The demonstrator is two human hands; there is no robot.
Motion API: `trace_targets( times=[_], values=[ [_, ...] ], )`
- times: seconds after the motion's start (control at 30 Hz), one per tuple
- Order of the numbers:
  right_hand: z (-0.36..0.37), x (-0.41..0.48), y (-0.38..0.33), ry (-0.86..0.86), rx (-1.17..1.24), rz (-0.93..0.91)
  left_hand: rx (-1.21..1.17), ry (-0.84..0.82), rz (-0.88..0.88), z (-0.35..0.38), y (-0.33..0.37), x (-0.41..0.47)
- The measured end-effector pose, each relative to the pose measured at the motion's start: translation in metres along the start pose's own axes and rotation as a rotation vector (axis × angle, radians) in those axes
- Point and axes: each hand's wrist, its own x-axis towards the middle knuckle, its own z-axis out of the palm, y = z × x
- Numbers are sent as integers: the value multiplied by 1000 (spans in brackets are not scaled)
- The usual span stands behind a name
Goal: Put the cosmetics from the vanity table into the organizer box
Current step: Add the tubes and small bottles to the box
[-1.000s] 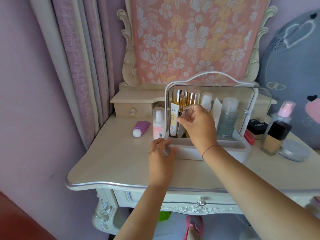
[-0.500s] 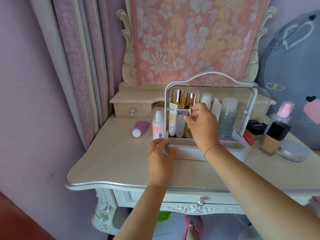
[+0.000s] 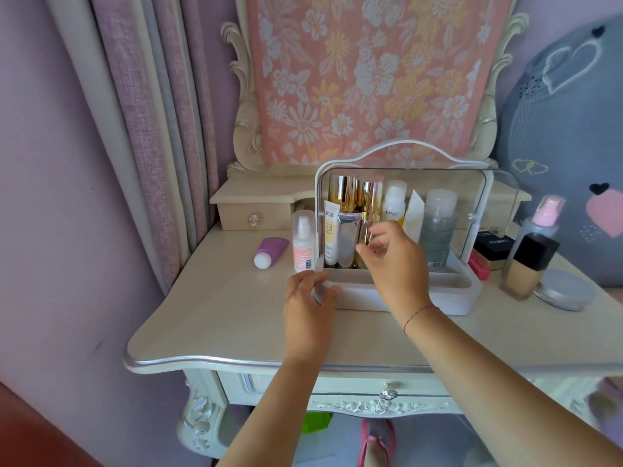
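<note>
The silver tube (image 3: 347, 239) stands in the organizer box (image 3: 453, 281); the right hand (image 3: 394, 261) hovers empty, fingers loose; the left hand (image 3: 308, 298) grips its corner. Next, likely: reach for the spray bottle (image 3: 303, 246).

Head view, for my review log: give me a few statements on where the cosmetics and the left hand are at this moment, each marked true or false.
1. The purple tube lies on the table, outside the organizer box. True.
2. The left hand holds the spray bottle. False: it grips the box's front left corner, and the spray bottle stands untouched beside the box.
3. The BB tube stands upright inside the box. True.
4. The foundation bottle with the black cap is inside the box. False: it stands on the table to the right of the box.
</note>
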Motion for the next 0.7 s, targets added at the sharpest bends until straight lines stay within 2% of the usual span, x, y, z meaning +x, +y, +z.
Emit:
trace_targets(
  times=[0.2,0.4,0.57,0.7],
  values=[
    [-17,-29,26,6,42,0,-25,16,-21,-1,2,0],
    [-39,-53,49,79,20,-102,-41,0,-81,-3,3,0],
    [-71,-54,72,257,-6,-79,-1,-9,-70,-5,2,-1],
    [-103,-36,106,440,-23,51,81,11,-1,-2,3,-4]
  ],
)
